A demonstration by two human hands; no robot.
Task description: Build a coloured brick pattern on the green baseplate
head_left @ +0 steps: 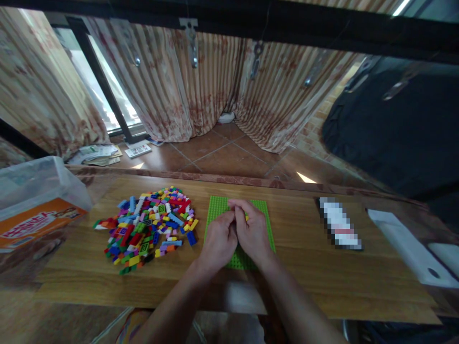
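A green studded baseplate (265, 210) lies on the wooden table in front of me. Over its middle my left hand (220, 237) and my right hand (252, 228) meet with fingers curled in and pressed together. A bit of yellow brick (247, 218) peeks out by the right hand's fingers; whatever else the fingers hold is hidden behind them. To the left of the plate spreads a heap of mixed coloured building bricks (143, 229), red, blue, green, yellow, pink and white, apart from both hands.
A clear plastic box (68, 181) with an orange label stands at the table's left end. On the right lie a blurred-out flat object (339, 223) and a long white piece (409, 246). Curtains (211, 81) hang behind the table (297, 267), and papers (95, 154) lie on the floor.
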